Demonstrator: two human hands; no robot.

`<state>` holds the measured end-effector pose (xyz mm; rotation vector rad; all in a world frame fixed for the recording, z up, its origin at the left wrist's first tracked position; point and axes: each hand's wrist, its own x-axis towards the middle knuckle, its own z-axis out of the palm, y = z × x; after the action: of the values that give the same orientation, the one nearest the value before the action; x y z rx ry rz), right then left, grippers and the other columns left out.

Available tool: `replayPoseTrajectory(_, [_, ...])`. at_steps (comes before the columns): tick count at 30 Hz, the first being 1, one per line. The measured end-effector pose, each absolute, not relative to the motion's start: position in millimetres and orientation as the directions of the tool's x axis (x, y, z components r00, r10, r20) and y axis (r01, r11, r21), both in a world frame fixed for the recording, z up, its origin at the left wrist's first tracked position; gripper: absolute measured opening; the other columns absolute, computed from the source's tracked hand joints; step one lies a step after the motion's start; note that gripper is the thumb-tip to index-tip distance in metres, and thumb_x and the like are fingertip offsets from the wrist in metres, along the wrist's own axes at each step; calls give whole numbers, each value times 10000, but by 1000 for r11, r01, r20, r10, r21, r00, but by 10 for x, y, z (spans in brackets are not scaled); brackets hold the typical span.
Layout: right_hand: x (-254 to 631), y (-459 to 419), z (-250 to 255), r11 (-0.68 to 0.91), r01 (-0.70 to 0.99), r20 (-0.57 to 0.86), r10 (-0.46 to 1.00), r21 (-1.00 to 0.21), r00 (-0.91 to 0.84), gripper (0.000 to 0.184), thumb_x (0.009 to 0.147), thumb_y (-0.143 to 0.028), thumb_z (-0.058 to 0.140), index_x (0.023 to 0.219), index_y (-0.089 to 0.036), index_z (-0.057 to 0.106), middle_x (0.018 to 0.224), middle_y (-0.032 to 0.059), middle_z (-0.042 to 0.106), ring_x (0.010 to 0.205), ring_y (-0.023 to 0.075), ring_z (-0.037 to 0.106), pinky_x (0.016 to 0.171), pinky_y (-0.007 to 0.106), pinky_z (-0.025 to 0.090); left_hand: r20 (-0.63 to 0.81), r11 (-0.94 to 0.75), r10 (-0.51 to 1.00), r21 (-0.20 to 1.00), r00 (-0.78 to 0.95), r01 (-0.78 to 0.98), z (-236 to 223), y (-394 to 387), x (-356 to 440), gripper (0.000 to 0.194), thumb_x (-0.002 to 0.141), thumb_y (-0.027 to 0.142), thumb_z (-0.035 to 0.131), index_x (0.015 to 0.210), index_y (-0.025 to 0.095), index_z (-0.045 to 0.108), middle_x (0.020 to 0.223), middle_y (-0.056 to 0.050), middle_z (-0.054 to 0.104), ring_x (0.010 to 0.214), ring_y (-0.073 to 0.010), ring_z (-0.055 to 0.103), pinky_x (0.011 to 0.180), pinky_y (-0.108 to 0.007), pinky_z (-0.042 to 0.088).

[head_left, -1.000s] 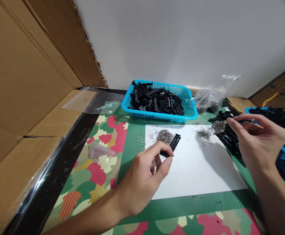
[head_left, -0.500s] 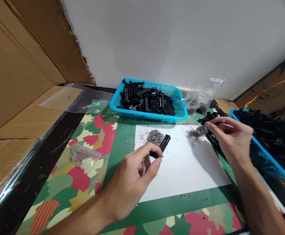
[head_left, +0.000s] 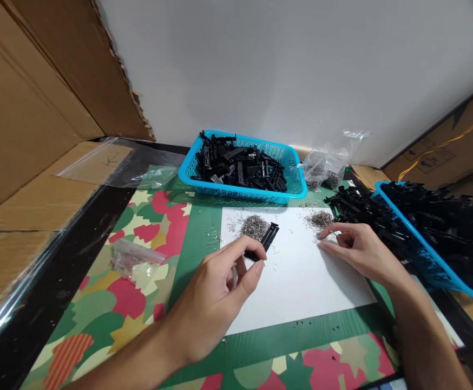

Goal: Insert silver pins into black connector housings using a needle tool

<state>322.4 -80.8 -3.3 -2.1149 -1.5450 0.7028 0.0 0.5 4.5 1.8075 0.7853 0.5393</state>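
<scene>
My left hand (head_left: 224, 292) pinches a narrow black plastic part (head_left: 269, 235) between thumb and fingers. The part slants up and away over the white sheet (head_left: 293, 292), and its near end is hidden by my fingers. Just behind it lies a heap of small metal pieces (head_left: 255, 226). My right hand (head_left: 360, 250) has thumb and forefinger closed together low over the sheet, at the near side of a second heap of small metal pieces (head_left: 320, 219). Something thin shows by those fingers, too small to name.
A blue basket (head_left: 242, 193) of black parts stands at the back. Another blue basket (head_left: 431, 252) of black parts is at right, beside a loose pile of black parts (head_left: 376, 219). Plastic bags lie at back right and left (head_left: 137, 257). Cardboard (head_left: 29, 81) walls the left.
My right hand has moved left and down, from over the black pile to the near side of the right metal heap. My left hand keeps its hold; the view has shifted slightly.
</scene>
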Motion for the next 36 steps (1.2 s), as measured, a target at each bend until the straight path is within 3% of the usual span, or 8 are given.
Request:
replayPoseTrajectory(18, [3104,-812,-144,-204,746,10,962,-634,271,300,926,-464,689,925,-193,817,584,-59,337,569,145,320,564,304,228,-3,-271,703,923,711,273,68,-4,32,223,1086,416,538,1063,227,653,698,56,469,633,-144,458,572,-259,360])
replayPoseTrajectory(28, [3092,-819,-200,-162,826,0,981,-539,193,242,1016,-441,613,972,-240,740,658,-26,540,632,176,454,627,299,324,-14,-276,699,917,715,288,60,-1,40,214,1080,404,540,1072,227,659,733,45,507,664,-151,480,588,-266,360])
replayPoseTrajectory(32, [3105,-847,-226,-134,769,37,979,-625,200,238,1059,-451,543,1022,-237,639,704,-23,543,652,180,444,624,293,326,-20,-274,698,916,716,292,68,-4,35,222,1079,414,542,1063,225,658,720,47,499,653,-151,478,582,-266,357])
replayPoseTrajectory(36, [3099,-873,-213,-127,655,23,976,-744,215,308,1079,-523,513,1015,-231,584,690,-46,435,615,158,331,566,284,250,-4,-292,700,911,714,291,74,-7,40,207,1074,397,546,1071,224,660,723,48,513,646,-150,480,585,-265,361])
